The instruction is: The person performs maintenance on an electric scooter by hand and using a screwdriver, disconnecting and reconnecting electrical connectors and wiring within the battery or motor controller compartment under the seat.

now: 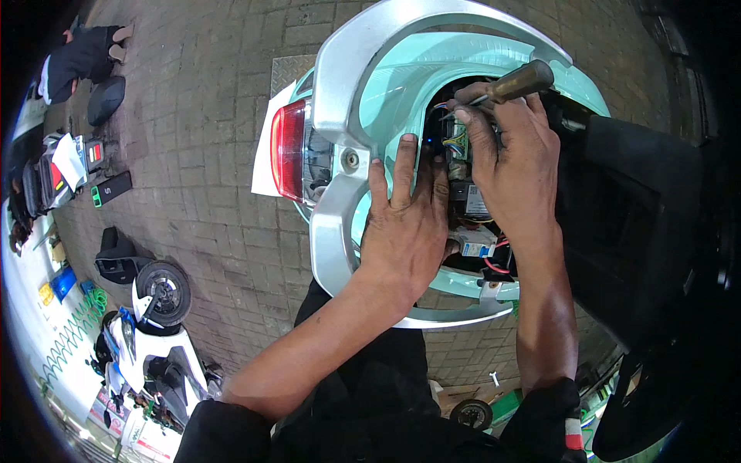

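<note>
A mint-green scooter rear body (pixel 409 69) with a silver grab rail (pixel 340 69) and red tail light (pixel 287 150) surrounds an open compartment of wires (pixel 455 143) and electrical modules (pixel 475 199). My left hand (pixel 401 231) rests with fingers spread along the body and the compartment's left edge, some fingertips reaching inside. My right hand (pixel 517 162) is closed around a screwdriver (pixel 522 80) with a worn dark-yellow handle, held over the wiring. Its tip is mostly hidden by my fingers. A white component (pixel 477 245) with red leads lies below the modules.
A raised black seat (pixel 633 224) fills the right side. At left are a person (pixel 85 58), a white scooter (pixel 162 359), a wheel (pixel 162 292), a black-and-green box (pixel 112 189) and green coiled hoses (pixel 73 332) on paved floor (pixel 224 231). Another wheel (pixel 471 414) lies below.
</note>
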Demonstrator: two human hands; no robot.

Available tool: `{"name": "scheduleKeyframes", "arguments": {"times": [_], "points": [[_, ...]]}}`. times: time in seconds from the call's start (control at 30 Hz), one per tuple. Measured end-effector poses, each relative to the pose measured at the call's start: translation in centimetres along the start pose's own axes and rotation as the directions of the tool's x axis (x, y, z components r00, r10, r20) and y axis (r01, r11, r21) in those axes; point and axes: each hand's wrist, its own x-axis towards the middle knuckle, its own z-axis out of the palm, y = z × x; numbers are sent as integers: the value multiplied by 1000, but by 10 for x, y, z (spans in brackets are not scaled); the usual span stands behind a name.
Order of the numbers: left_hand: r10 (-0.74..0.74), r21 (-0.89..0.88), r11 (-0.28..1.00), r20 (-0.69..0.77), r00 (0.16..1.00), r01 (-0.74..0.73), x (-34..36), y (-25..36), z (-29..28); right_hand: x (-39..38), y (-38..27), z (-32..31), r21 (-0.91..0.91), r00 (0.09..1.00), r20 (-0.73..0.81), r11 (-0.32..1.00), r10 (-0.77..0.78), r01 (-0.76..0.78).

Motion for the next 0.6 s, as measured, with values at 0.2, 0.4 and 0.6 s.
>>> {"name": "scheduleKeyframes", "arguments": {"times": [0.2, 0.4, 0.6], "points": [[0, -46, 999, 15, 1000, 1, -1, 0, 0, -2, -1, 3, -26, 998, -17, 998, -65, 65], [7, -37, 999, 8, 1000, -7, -1, 0, 3, -6, 1, 7, -69, 997, 14, 994, -82, 83], [9, -42, 999, 19, 1000, -8, 0, -1, -1, 4, -29, -20, 287, 969, -167, 949, 181, -128]]}}
